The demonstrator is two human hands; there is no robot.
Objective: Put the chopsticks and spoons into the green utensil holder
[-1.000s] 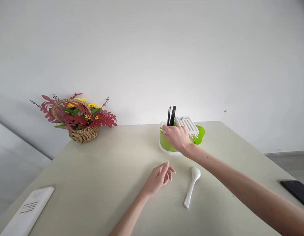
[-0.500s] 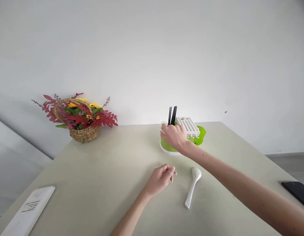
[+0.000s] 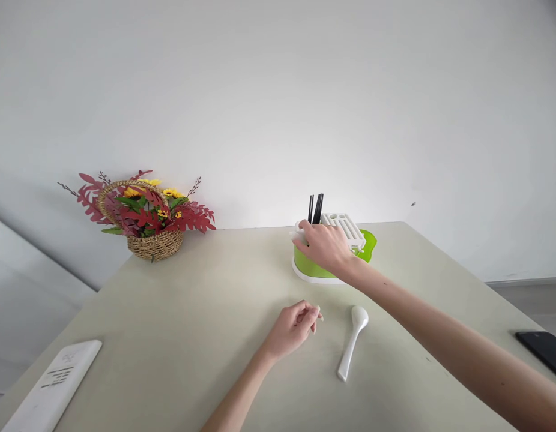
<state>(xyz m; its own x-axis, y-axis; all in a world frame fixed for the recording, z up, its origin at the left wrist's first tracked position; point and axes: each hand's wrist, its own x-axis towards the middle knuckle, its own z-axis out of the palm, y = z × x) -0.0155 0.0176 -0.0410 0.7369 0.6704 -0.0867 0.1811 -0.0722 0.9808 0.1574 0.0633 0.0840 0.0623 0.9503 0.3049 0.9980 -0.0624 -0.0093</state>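
A green and white utensil holder point(image 3: 310, 267) stands near the back of the table, with several black chopsticks point(image 3: 317, 210) upright in it. My right hand point(image 3: 325, 245) is over its left part, thumb and forefinger apart beside a white piece at the rim; the other fingers are partly hidden. Whether that white piece is a utensil or part of the holder, I cannot tell. My left hand point(image 3: 293, 327) rests on the table in front, fingers curled in with nothing visible in them. To its right lies a white spoon point(image 3: 352, 345), bowl pointing away from me.
A wicker basket point(image 3: 155, 245) of red and yellow artificial flowers sits at the back left. At the front left is a white flat box-like device point(image 3: 53, 384) with dark lines. A black phone point(image 3: 543, 354) lies by the right edge. A wall rises behind the table.
My right hand has shifted slightly right at the holder, and its thumb and forefinger have spread. The left hand and the spoon on the table are where they were.
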